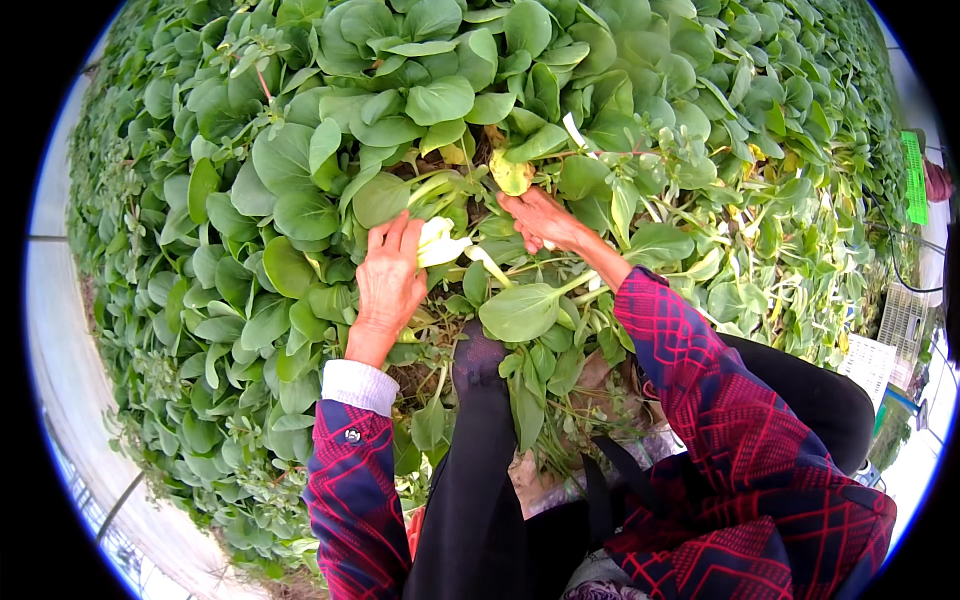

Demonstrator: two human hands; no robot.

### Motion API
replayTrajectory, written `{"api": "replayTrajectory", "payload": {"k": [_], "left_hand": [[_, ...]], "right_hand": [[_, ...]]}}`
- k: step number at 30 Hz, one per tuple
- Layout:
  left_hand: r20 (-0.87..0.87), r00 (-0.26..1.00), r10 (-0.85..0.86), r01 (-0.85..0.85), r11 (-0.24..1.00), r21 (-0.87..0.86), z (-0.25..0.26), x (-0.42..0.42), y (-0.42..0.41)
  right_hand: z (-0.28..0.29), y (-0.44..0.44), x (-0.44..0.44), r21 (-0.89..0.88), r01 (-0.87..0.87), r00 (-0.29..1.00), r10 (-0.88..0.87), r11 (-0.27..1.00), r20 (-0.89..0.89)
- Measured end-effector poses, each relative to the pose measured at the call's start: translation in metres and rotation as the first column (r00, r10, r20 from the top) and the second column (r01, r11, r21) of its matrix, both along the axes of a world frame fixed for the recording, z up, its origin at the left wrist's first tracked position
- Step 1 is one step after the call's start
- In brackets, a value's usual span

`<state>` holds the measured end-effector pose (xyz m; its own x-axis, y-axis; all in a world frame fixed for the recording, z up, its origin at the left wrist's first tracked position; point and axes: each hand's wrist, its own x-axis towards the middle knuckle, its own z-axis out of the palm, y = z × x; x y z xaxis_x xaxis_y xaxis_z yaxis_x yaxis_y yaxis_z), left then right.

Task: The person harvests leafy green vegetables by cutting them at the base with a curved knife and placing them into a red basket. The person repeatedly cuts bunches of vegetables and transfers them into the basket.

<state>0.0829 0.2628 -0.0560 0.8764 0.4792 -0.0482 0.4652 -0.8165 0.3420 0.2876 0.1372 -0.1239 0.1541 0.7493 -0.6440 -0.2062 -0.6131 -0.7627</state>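
Note:
My left hand (388,281) is closed around a leafy green plant (381,199), whose pale white stem base (440,244) points to the right. Its broad leaves lie beyond my fingers. My right hand (541,219) is to the right, just below a yellowed, spotted leaf (511,172); its fingers are curled, and whether they hold anything is unclear. Between and below my hands lies a loose-looking green leaf (523,311) with a pale stalk.
Dense leafy greens (300,187) surround my hands. Pulled or wilted leaves (780,247) lie at the right. My shoe (480,360) rests among the plants. White plastic crates (868,367) and a green crate (914,178) stand at the far right.

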Motion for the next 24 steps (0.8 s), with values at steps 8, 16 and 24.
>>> {"api": "replayTrajectory", "payload": {"k": [8, 16, 24], "left_hand": [[-0.013, 1.0, 0.023, -0.023, 0.999, -0.037, 0.002, 0.0, 0.0], [-0.025, 0.999, 0.03, -0.031, 0.998, -0.059, -0.002, -0.007, 0.002], [-0.002, 0.998, 0.064, -0.064, 0.995, -0.071, -0.006, -0.01, -0.006]], "right_hand": [[-0.015, 0.008, -0.001, -0.067, 0.066, 0.978, -0.077, 0.996, -0.193], [-0.015, 0.016, -0.017, 0.023, 0.019, 0.986, -0.015, 1.0, -0.167], [-0.008, 0.024, -0.004, -0.152, -0.089, 0.979, 0.058, 0.984, -0.196]]}}
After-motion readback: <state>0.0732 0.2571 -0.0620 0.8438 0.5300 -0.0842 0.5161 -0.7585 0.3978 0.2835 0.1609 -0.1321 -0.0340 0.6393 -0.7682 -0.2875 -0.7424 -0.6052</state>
